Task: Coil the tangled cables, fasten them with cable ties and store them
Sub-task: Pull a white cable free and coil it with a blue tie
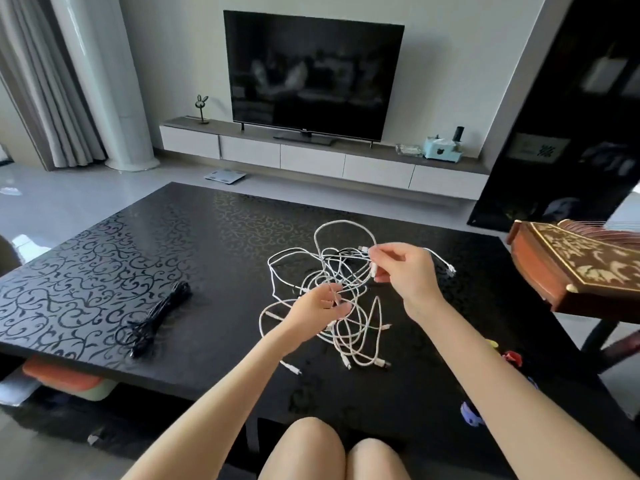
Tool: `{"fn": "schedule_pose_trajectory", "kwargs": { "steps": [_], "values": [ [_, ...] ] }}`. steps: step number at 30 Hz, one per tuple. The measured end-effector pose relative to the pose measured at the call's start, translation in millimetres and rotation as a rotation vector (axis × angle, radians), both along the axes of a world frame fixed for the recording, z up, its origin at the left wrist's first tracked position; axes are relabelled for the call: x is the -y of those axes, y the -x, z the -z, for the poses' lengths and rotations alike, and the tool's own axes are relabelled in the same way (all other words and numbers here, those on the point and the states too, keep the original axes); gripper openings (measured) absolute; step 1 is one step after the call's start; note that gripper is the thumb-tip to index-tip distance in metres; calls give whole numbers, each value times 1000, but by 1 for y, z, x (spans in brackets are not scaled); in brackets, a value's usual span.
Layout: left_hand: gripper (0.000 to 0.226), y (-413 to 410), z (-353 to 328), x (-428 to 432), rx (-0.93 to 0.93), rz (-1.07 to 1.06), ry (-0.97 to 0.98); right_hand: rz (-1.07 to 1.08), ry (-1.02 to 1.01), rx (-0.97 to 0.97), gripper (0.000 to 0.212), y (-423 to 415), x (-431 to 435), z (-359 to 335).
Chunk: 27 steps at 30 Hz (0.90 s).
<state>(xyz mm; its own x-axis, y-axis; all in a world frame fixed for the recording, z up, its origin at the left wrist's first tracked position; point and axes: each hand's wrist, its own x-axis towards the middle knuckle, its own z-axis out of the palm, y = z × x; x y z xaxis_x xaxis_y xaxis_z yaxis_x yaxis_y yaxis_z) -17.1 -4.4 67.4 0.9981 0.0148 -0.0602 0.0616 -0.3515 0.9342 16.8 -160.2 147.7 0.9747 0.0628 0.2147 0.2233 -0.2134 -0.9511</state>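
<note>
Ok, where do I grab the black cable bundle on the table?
Probably best to grip the black cable bundle round its middle, from above, crosswise to its diagonal length. The strands lie bunched there; the near end splays into loops.

Soft daylight is let in from the curtain (41, 81) side, far left of the white cable (343, 221) pinched by the right hand (405, 271). Pale glare is spread over the table (104, 271) left of the grip. Straight lines are bent near the edges, and the television (311, 74) beyond the grip is blurred
</note>
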Motion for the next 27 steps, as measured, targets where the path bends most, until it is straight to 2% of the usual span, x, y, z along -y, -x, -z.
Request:
{"fn": "schedule_pose_trajectory", "kwargs": {
  "steps": [3,5,8,10,12,16,18,19,22,24,27],
  "values": [
    [15,-9,-34,30,67,-42,207,21,-70,97,14,5,17,-44],
    [20,-15,-60,40,118,-132,287,44,-85,130,15,13,34,-60],
    [21,-20,-105,44,253,-195,273,61,9,103,18,25,60,-57],
    [20,-23,-141,48,347,-140,261,16,155,49,12,30,74,-47],
    [22,-22,-176,60,411,-52,218,-40,174,-2,4,32,83,-44],
    [20,-17,-223,75,428,168,175,-14,132,35,60,22,81,-52],
    [21,-10,-233,81,399,275,183,-15,88,39,72,13,74,-59],
    [23,-7,-236,84,382,304,231,-32,78,38,66,9,70,-61],
    [26,-1,-245,86,353,287,468,-107,144,85,18,0,54,-61],
    [26,-1,-250,79,359,224,588,-120,181,107,17,-1,45,-55],
    [24,-2,-252,59,361,80,682,6,200,168,21,-3,41,-58]
  ]
}}
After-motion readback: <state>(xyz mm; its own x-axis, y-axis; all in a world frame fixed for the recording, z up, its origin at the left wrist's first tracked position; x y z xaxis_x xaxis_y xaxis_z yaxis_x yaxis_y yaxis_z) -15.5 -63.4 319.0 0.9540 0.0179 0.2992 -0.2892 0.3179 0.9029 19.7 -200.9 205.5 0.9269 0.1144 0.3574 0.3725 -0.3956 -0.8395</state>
